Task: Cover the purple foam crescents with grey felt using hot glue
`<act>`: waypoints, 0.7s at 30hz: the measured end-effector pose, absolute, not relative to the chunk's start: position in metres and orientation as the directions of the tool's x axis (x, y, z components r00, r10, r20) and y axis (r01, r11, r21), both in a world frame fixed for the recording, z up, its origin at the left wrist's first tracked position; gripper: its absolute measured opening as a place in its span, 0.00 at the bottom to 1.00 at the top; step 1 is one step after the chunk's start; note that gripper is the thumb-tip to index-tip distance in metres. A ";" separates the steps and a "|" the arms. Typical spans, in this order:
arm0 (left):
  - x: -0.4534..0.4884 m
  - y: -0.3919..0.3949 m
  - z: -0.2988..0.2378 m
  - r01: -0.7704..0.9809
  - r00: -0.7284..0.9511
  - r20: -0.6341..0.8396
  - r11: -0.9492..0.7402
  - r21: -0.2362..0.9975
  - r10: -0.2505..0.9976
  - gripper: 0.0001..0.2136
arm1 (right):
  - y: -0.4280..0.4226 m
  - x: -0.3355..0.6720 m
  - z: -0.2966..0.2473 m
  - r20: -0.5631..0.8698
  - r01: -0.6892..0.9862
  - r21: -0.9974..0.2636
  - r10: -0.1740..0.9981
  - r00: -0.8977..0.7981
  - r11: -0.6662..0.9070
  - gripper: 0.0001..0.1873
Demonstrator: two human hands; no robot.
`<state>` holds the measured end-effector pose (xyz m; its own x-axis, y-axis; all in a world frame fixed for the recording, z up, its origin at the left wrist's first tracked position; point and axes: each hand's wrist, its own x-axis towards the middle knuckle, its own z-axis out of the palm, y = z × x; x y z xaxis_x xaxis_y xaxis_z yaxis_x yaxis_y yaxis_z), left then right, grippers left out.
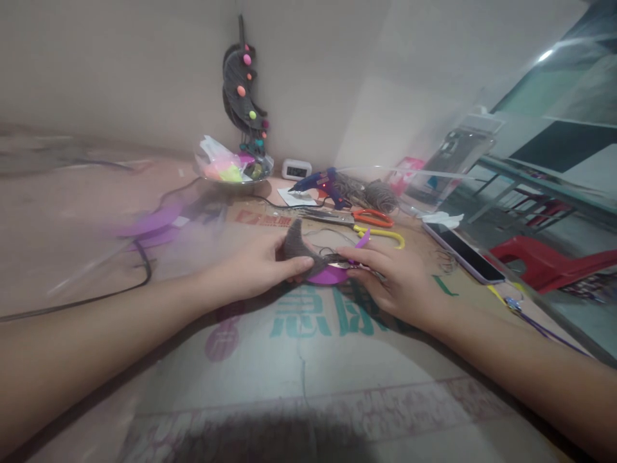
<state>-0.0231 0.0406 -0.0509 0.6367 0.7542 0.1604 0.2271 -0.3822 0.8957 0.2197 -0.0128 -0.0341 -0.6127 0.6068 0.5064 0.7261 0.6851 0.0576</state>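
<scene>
My left hand [263, 265] grips the grey, twine-wrapped end of a purple crescent-shaped piece [324, 270] that lies just above a cardboard sheet [299, 360]. The wrapped tip [294, 241] points up. My right hand [395, 276] pinches the bare purple end, fingers closed around it and a strand of twine. Both hands meet at the middle of the table.
Behind the hands lie orange scissors [371, 217], yellow-handled scissors [385, 235], a blue glue gun [321, 183] and a twine bundle [373, 191]. A phone [465, 254] lies at right. A bowl of bright pom-poms [234, 168], a small clock [296, 169] and a hanging decorated crescent [241, 90] stand by the wall. A black cable [139, 257] runs at left.
</scene>
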 end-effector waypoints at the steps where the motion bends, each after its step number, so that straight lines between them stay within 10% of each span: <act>1: -0.023 0.040 -0.051 0.226 0.633 0.162 -0.381 0.896 0.757 0.13 | -0.013 0.219 -0.034 0.511 0.725 0.068 0.600 -0.615 0.686 0.15; 21: -0.023 0.036 -0.045 0.189 0.680 0.165 -0.389 0.902 0.715 0.10 | -0.013 0.221 -0.036 0.503 0.689 0.049 0.578 -0.642 0.723 0.15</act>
<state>-0.0230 0.0360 -0.0448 0.6796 0.7147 0.1654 0.1893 -0.3888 0.9017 0.2206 -0.0128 -0.0355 -0.6425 0.5777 0.5034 0.6888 0.7233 0.0491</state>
